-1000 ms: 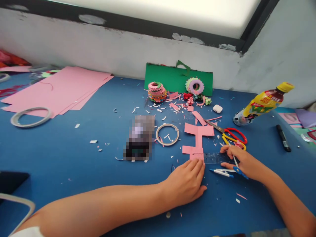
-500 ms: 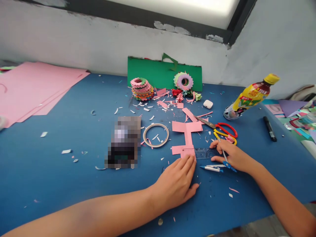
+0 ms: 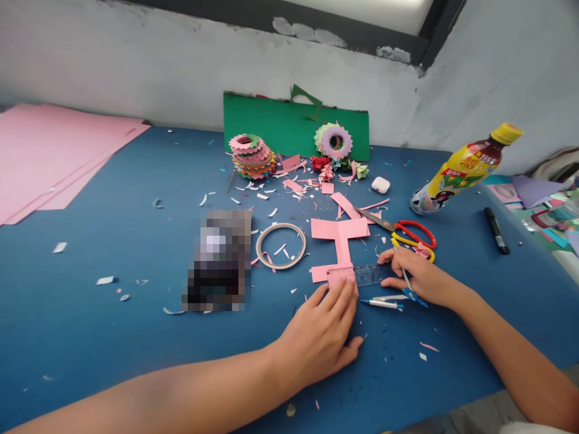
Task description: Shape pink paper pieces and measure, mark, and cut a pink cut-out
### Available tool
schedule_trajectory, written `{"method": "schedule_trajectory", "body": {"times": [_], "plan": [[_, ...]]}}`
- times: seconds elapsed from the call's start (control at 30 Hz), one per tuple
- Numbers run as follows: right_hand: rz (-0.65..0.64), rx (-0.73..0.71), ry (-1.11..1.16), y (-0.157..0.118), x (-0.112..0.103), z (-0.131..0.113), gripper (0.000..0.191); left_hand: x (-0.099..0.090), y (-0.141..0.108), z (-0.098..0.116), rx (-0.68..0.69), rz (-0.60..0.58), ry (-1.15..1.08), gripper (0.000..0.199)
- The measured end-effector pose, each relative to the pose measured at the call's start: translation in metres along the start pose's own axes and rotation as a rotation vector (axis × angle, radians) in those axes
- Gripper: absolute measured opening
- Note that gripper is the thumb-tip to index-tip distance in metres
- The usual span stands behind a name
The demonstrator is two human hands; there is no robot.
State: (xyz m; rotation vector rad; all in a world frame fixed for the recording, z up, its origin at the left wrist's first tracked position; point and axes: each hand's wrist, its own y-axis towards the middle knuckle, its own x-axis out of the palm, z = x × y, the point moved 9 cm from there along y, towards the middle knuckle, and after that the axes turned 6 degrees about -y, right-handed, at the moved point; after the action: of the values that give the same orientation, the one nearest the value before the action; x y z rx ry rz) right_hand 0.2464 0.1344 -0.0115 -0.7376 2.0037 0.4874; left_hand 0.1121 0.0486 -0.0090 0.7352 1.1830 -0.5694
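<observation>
My left hand [image 3: 323, 325] lies flat, fingers stretched out, pressing on the lower piece of a pink paper cutout [image 3: 342, 246]. A clear plastic ruler [image 3: 368, 275] lies across that piece, with the left hand's fingertips at its lower edge. My right hand [image 3: 423, 278] pinches the ruler's right end between thumb and fingers. A slim white-and-blue tool [image 3: 412, 296] is also tucked in the right hand; its exact kind is unclear. Below the ruler lies a white-and-blue pen [image 3: 384, 304]. Red-and-yellow scissors [image 3: 414, 235] rest just beyond the right hand, blades partly over pink scraps.
A roll of tape [image 3: 281, 246] and a pixelated dark object [image 3: 217, 262] lie left. Behind are folded paper rings [image 3: 335, 141], green card [image 3: 271, 114] and a white earbud case [image 3: 380, 184]. A yellow-capped bottle [image 3: 465, 169] and black marker [image 3: 496, 231] stand and lie right.
The ruler has shifted onto the top of the pink piece, its left part now showing over the paper. Both hands stay nearly in place; the view has tilted slightly.
</observation>
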Motion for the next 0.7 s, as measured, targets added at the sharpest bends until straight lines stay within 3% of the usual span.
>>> {"method": "schedule_trajectory", "body": {"times": [0.7], "plan": [[-0.040,0.067,-0.036,0.0007,-0.0037,0.0050,0.032,0.0048,0.0017,-0.0026,-0.016,-0.042,-0.032,0.061]]}}
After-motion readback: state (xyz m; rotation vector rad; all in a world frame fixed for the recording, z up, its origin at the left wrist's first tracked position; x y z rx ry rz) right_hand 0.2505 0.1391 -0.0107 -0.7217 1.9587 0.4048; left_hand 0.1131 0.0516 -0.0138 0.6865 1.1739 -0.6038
